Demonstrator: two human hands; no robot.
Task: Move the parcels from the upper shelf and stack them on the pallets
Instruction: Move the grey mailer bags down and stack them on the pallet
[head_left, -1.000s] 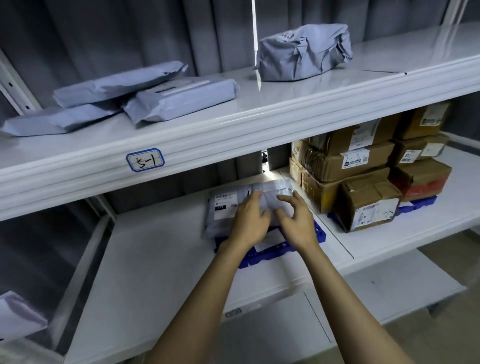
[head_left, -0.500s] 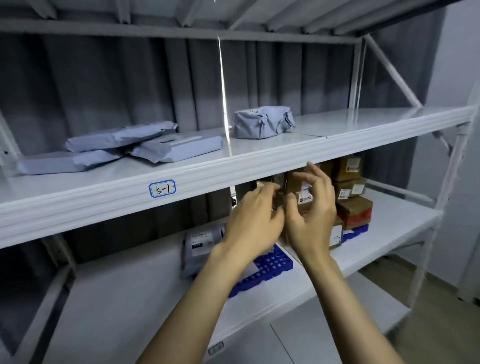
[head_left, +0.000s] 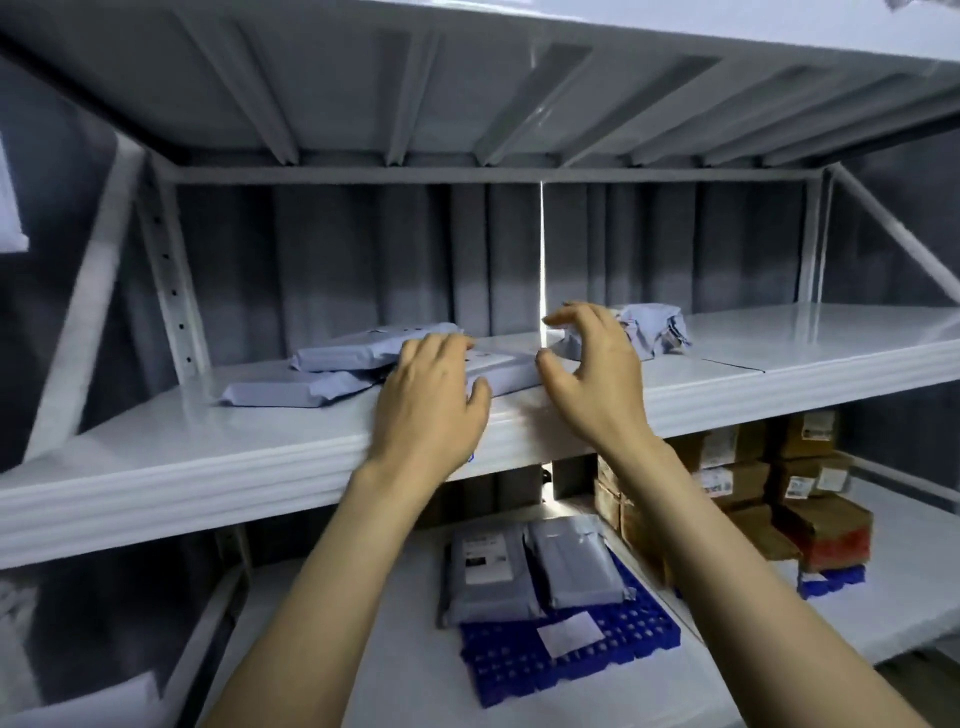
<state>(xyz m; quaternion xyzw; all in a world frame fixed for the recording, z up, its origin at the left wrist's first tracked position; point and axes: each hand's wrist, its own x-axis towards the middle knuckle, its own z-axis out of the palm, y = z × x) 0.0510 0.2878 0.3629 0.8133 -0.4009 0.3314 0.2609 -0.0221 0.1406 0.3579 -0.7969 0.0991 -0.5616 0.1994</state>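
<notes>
The flat grey parcel (head_left: 501, 371) lay on the upper shelf (head_left: 831, 343), directly under the fingers (head_left: 441, 345) of the left hand (head_left: 431, 400). These were spread flat across its top, with the thumb at its near edge, resting rather than gripping. It looked like a soft plastic mailer: probably light, limp enough to sag if lifted by one end, and slick to the touch. Pinching both short ends or sliding a palm beneath would likely hold it best.

The right hand (head_left: 592, 374) hovered at the parcel's right end, its fingers (head_left: 582, 314) curved and wide apart and holding nothing. Whether its thumb touched the wrapper could not be told.

Just beyond the right fingers sat a crumpled parcel (head_left: 657, 327), bulkier and loosely wrapped. Left of the left fingers lay two more flat parcels (head_left: 363, 348), overlapping.

Well below both hands, two grey parcels (head_left: 488, 571) rested side by side on a blue pallet (head_left: 571, 660), which also carried a white slip (head_left: 569, 634). To their right stood stacked cardboard boxes (head_left: 821, 525).

The top of the parcel under the left hand showed a pale patch, one pallet parcel had a white label with dark print, and the boxes had white shipping labels. None of this could be read.
</notes>
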